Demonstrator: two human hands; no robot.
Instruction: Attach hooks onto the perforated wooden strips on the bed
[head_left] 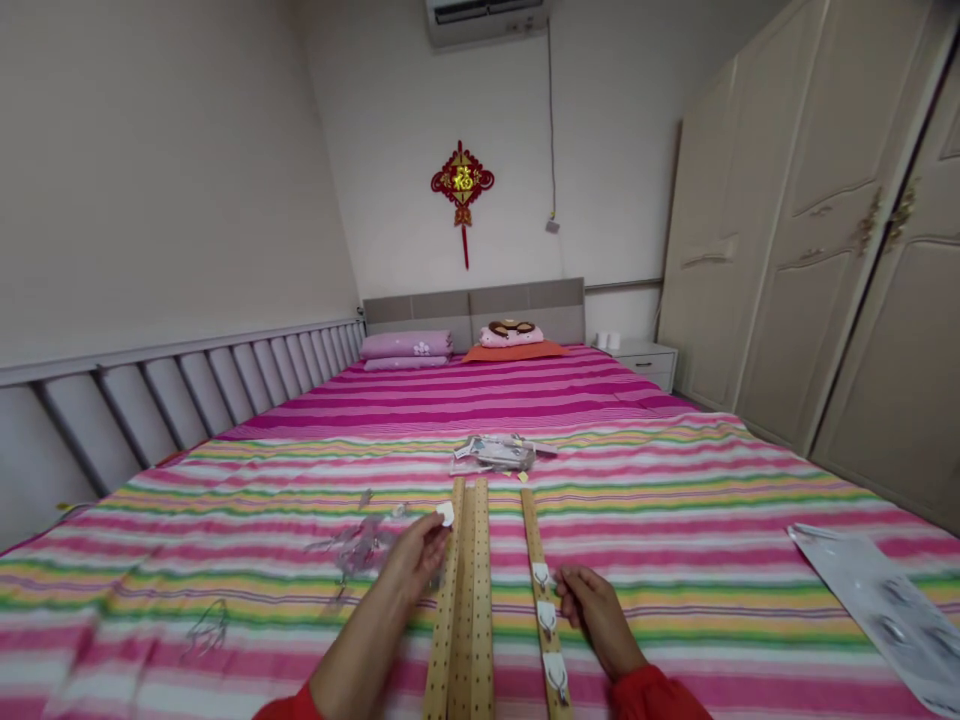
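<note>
My left hand (416, 555) is closed, pinching a small white square plate (445, 514) similar in size to the hook bases. It is held over the left edge of the perforated wooden strips (481, 590), which lie side by side. To their right is a separate narrow wooden strip (532, 525) bearing three white hooks (547, 618) in a row, each with a metal loop. Beside the farthest hook, my right hand (596, 605) has its thumb and fingertips pressed together; a small, faint, clear bit may be between them, too small to name.
Crumpled clear plastic scraps (364, 548) lie left of the strips. Beyond them sits a clear bag of parts (499, 454). A plastic package (877, 600) rests at the right on the striped bedsheet (675, 520). A slatted rail (225, 385) borders the bed's left side.
</note>
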